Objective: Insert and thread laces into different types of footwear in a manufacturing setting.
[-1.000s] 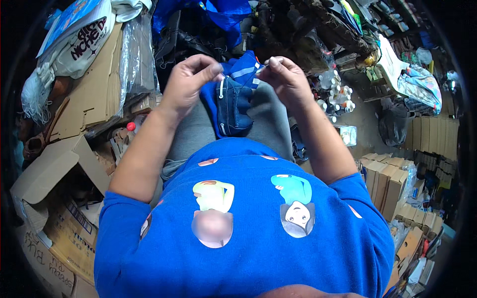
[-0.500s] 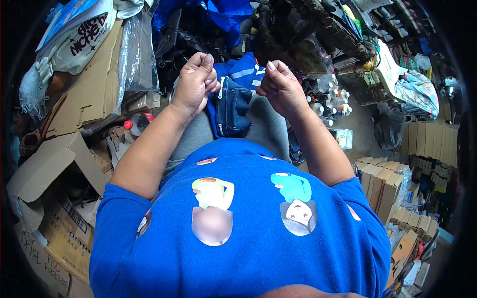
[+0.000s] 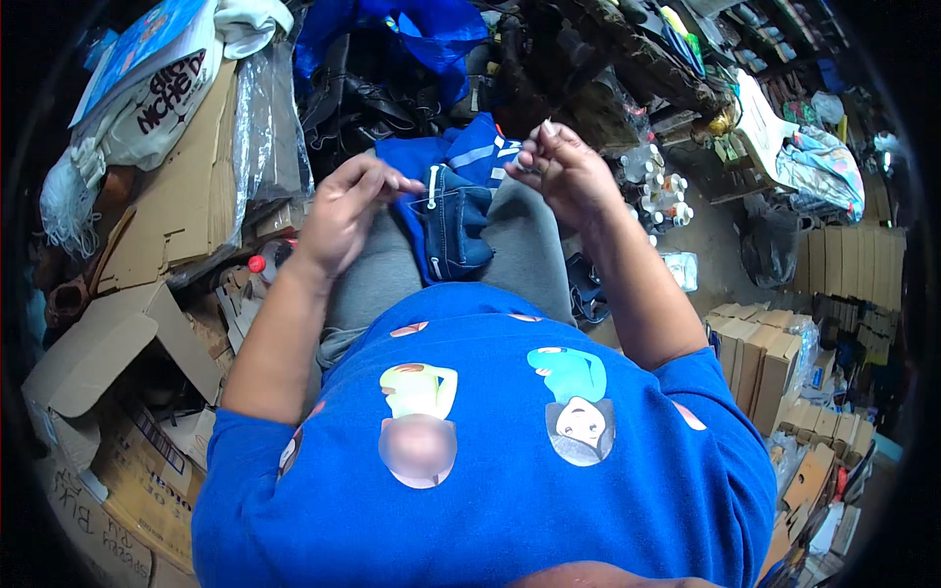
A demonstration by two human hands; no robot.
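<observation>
On my lap lies a dark blue denim piece with pale stitching and white cord ends, possibly a shoe; its kind is not certain. A brighter blue cloth with white stripes is under and behind it. My left hand is at its left side, slightly blurred, fingers loosely stretched toward the upper white cord; contact cannot be made out. Up and to the right of the piece, my right hand is raised, thumb and forefinger pressed together. Anything in that pinch is too small to name.
Flattened cardboard and an open carton crowd the left. Dark shoes and a blue plastic bag fill the far side. White-capped bottles stand to the right, with stacked boxes nearer me.
My left hand has come down and toward me, its closed fingers loosening and stretching toward the denim piece. My right hand has shifted slightly right and turned, still pinched.
</observation>
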